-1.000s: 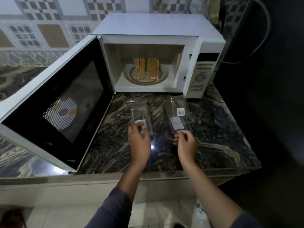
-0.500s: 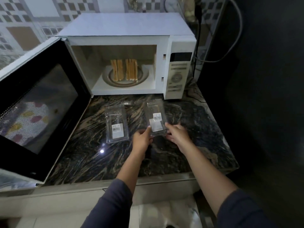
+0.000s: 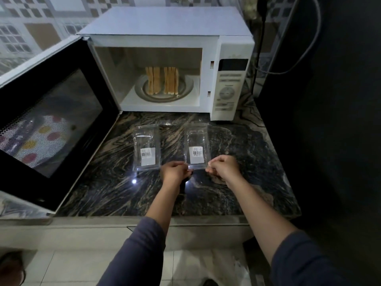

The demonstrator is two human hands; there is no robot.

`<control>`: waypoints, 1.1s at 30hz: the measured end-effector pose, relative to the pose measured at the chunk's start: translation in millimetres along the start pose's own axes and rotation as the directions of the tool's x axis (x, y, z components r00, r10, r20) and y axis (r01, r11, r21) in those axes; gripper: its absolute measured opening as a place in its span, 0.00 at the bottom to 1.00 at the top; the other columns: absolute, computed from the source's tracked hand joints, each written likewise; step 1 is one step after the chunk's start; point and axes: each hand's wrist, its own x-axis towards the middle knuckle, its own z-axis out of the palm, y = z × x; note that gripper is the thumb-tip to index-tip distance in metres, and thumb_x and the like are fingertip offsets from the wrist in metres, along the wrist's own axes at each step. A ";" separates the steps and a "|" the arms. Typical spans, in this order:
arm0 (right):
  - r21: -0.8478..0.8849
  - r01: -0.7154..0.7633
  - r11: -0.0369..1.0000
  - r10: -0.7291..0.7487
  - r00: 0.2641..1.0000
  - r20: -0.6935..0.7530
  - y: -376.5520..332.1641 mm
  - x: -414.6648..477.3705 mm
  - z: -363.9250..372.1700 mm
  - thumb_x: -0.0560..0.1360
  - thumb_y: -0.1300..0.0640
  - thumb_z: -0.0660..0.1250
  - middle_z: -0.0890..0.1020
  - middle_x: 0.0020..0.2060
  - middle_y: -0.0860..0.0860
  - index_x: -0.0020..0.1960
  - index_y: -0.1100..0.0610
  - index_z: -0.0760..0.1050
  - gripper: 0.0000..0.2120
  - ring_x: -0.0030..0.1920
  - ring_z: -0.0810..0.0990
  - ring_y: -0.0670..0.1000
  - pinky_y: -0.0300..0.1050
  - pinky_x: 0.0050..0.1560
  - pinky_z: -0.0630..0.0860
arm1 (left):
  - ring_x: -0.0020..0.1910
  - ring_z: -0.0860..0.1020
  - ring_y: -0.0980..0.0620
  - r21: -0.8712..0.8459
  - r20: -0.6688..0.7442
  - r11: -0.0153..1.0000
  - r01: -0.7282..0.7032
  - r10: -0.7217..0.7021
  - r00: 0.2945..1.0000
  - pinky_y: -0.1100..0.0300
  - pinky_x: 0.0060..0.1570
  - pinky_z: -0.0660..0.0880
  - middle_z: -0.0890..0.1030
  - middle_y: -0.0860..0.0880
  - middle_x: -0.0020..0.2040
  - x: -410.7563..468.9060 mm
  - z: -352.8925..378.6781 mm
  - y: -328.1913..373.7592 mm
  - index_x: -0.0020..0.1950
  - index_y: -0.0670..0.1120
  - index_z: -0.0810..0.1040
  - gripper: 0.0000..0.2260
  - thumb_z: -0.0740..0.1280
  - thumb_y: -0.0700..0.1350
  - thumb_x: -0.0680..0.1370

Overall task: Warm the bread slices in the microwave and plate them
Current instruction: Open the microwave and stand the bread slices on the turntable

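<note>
Head camera: the left hand [image 3: 174, 172] has left the left clear tray [image 3: 146, 149] and joined the right hand [image 3: 223, 168]. The fingers [image 3: 211, 164] of both now pinch the near edge of the right clear tray [image 3: 196, 147] on the counter [image 3: 237, 193]. The bread slices [image 3: 161, 80] stand inside the open microwave [image 3: 165, 27], so I judge that plating has not begun.

Left of the left hand [image 3: 174, 172], beyond the left tray [image 3: 146, 139], the swung-open microwave door [image 3: 51, 120] walls off the counter [image 3: 247, 182]. Ahead, past the right tray [image 3: 196, 139], upright bread slices [image 3: 161, 80] fill the middle of the microwave [image 3: 165, 27]. Right of the right hand [image 3: 223, 167], counter lies bare.
</note>
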 end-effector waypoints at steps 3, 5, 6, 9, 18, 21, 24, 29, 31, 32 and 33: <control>-0.060 0.014 0.998 -0.015 1.000 -0.014 0.0 0.0 -1.6 0.74 0.67 0.64 0.80 0.30 0.56 0.36 0.60 0.74 0.08 0.28 0.80 0.47 0.38 0.32 0.77 | 0.33 0.78 0.47 0.075 -0.014 0.997 -0.028 0.029 0.999 0.63 0.31 0.79 0.77 0.41 0.34 -0.2 0.5 -2.8 0.40 0.36 0.77 0.04 0.65 0.31 0.74; -0.089 0.034 0.995 -0.035 0.999 -0.006 -0.8 0.1 -2.2 0.74 0.65 0.65 0.80 0.30 0.55 0.39 0.61 0.75 0.06 0.28 0.80 0.47 0.37 0.31 0.76 | 0.36 0.80 0.45 0.203 -0.010 0.974 -0.099 0.103 0.995 0.54 0.44 0.80 0.80 0.42 0.34 2.3 -1.7 -5.2 0.43 0.38 0.80 0.04 0.67 0.37 0.75; -0.106 0.047 0.993 -0.047 0.999 0.003 -1.6 0.4 -2.8 0.74 0.64 0.65 0.80 0.30 0.54 0.40 0.61 0.76 0.04 0.30 0.79 0.48 0.38 0.32 0.76 | 0.38 0.81 0.45 0.293 0.005 0.945 -0.146 0.151 0.988 0.54 0.47 0.80 0.81 0.43 0.35 1.4 -3.8 -3.8 0.41 0.41 0.81 0.06 0.67 0.41 0.75; -0.144 0.080 0.986 -0.079 0.997 0.014 -4.3 3.4 -5.7 0.75 0.59 0.67 0.80 0.33 0.54 0.40 0.58 0.75 0.05 0.36 0.80 0.53 0.46 0.38 0.77 | 0.32 0.75 0.55 0.463 0.039 0.834 -0.302 0.321 0.946 0.72 0.30 0.70 0.77 0.50 0.31 -13.4 -11.0 11.9 0.38 0.45 0.78 0.12 0.63 0.48 0.78; -0.149 0.173 0.974 -0.176 0.984 -0.013 -16.2 -4.3 4.9 0.73 0.46 0.68 0.69 0.69 0.57 0.73 0.56 0.59 0.34 0.67 0.70 0.56 0.48 0.62 0.69 | 0.54 0.72 0.48 0.457 -0.212 0.684 -0.569 0.705 0.677 0.71 0.51 0.66 0.73 0.41 0.54 -14.2 -65.3 48.6 0.55 0.38 0.76 0.11 0.65 0.44 0.77; -0.139 0.181 0.974 -0.180 0.983 0.017 -12.3 -4.3 14.3 0.71 0.45 0.70 0.58 0.75 0.53 0.77 0.51 0.50 0.42 0.74 0.60 0.55 0.52 0.70 0.63 | 0.67 0.62 0.43 0.552 -0.216 0.720 -0.421 0.611 0.761 0.51 0.65 0.63 0.66 0.40 0.67 8.2 -85.0 45.2 0.69 0.40 0.66 0.30 0.69 0.54 0.73; -0.166 0.199 0.966 -0.199 0.980 0.022 -11.0 -2.8 22.3 0.69 0.43 0.71 0.55 0.76 0.52 0.77 0.49 0.45 0.47 0.75 0.58 0.55 0.54 0.72 0.61 | 0.73 0.56 0.42 0.606 -0.116 0.714 -0.351 0.517 0.848 0.47 0.70 0.58 0.60 0.41 0.74 28.2 -96.4 40.0 0.75 0.41 0.56 0.44 0.72 0.59 0.68; -0.207 0.220 0.953 -0.224 0.974 0.004 -4.7 4.3 35.4 0.68 0.46 0.74 0.65 0.73 0.53 0.77 0.50 0.49 0.46 0.71 0.66 0.55 0.53 0.70 0.66 | 0.70 0.64 0.39 0.577 -0.004 0.747 -0.330 0.406 0.914 0.39 0.66 0.66 0.67 0.41 0.70 51.1 -100.0 34.2 0.72 0.49 0.61 0.49 0.71 0.69 0.58; -0.218 0.230 0.949 -0.244 0.969 -0.042 -1.1 5.5 39.4 0.68 0.47 0.74 0.70 0.69 0.54 0.76 0.51 0.54 0.44 0.68 0.70 0.54 0.53 0.68 0.69 | 0.65 0.71 0.40 0.568 0.010 0.754 -0.330 0.395 0.919 0.40 0.61 0.71 0.72 0.42 0.66 64.0 -101.3 27.0 0.70 0.50 0.63 0.51 0.68 0.74 0.54; -0.213 0.234 0.949 -0.252 0.966 -0.063 0.4 5.1 41.1 0.68 0.48 0.74 0.72 0.68 0.54 0.76 0.52 0.56 0.42 0.66 0.72 0.54 0.53 0.67 0.70 | 0.63 0.73 0.41 0.540 0.015 0.774 -0.332 0.385 0.923 0.41 0.60 0.72 0.73 0.43 0.65 66.3 -101.5 25.5 0.71 0.51 0.63 0.51 0.69 0.74 0.53; -0.199 0.240 0.950 -0.260 0.962 -0.082 1.8 4.4 43.2 0.68 0.50 0.75 0.73 0.67 0.54 0.75 0.53 0.58 0.41 0.65 0.73 0.54 0.53 0.66 0.70 | 0.61 0.75 0.43 0.498 0.023 0.796 -0.344 0.384 0.923 0.43 0.59 0.74 0.75 0.45 0.64 64.3 -101.4 26.2 0.71 0.52 0.63 0.50 0.71 0.71 0.54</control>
